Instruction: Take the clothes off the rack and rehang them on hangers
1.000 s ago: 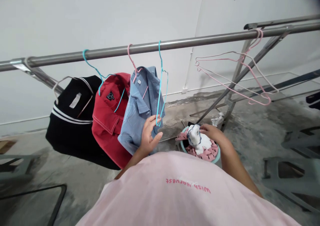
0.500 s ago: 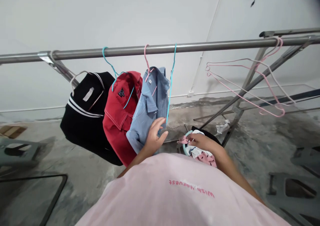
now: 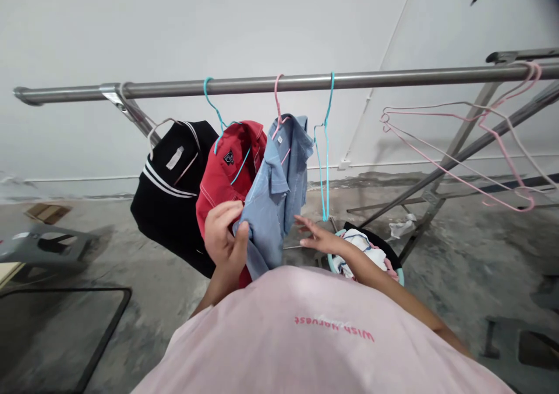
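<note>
A light blue shirt (image 3: 273, 208) hangs on a pink hanger (image 3: 278, 100) from the metal rail. My left hand (image 3: 225, 237) is at its left side, thumb and fingers closed around the edge of the sleeve. Close to the shirt's right edge is my right hand (image 3: 323, 240), fingers stretched out and holding nothing. A bare blue hanger (image 3: 326, 149) hangs just above that hand. Left of the blue shirt hangs a red jacket (image 3: 218, 178) on another blue hanger, partly behind my left hand. Farther left is a black garment (image 3: 170, 190) with white stripes.
The metal rail (image 3: 371, 78) runs across in front of a white wall. Pink and white hangers (image 3: 480, 114) hang at its right end. Below my right arm stands a basket (image 3: 400, 274) of clothes. Grey stools (image 3: 506, 353) and a black frame (image 3: 105, 324) are on the floor.
My left hand has moved left to the shirt's sleeve. My right hand has left the clothes in the basket and come over to the shirt. The view has shifted left.
</note>
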{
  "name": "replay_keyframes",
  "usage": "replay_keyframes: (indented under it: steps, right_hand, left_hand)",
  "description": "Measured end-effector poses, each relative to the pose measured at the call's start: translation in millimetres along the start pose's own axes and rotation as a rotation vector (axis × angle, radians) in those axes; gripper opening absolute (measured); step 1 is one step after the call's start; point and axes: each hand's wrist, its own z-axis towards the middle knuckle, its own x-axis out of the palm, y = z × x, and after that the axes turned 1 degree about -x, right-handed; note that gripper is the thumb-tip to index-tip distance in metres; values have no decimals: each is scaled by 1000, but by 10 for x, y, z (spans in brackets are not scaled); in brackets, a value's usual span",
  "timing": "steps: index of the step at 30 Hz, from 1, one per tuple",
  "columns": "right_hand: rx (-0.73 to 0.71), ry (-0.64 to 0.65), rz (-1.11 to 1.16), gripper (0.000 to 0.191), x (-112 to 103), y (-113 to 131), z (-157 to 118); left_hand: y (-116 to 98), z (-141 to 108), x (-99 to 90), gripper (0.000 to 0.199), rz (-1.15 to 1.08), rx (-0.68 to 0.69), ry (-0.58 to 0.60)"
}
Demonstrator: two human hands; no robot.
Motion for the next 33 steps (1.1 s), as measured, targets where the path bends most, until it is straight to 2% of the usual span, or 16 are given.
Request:
replay_keyframes:
  steps: [3, 6, 10, 13, 17, 21, 27, 33]
  right_hand:
    - [-69, -138, 25, 97, 5, 99, 279]
    - [-174, -271, 62, 99, -45, 177, 516]
    - [-254, -387, 125, 105, -76, 259, 740]
    - [-294, -393, 254, 106, -32, 351, 779]
    - [-212, -296, 410, 94, 25, 468, 620]
    - [-109, -238, 412, 83, 40, 532, 322]
    - [-267, -318, 178, 73, 74, 746, -100]
    - [-395, -280, -51, 63, 16, 997, -411]
  left_hand:
    - [32, 47, 32, 38, 90, -93, 122]
    - [54, -23, 59, 40, 47, -165, 244]
    - [72, -130, 91, 39, -55, -103, 433]
    - [86, -156, 143, 49, -126, -39, 546]
    - [113, -183, 254, 55, -214, -15, 596]
    - [124, -233, 392, 49, -267, -11, 580]
    - [98, -263, 583, 47, -308, -39, 618]
    - [92, -300, 734, 46, -412, -20, 717]
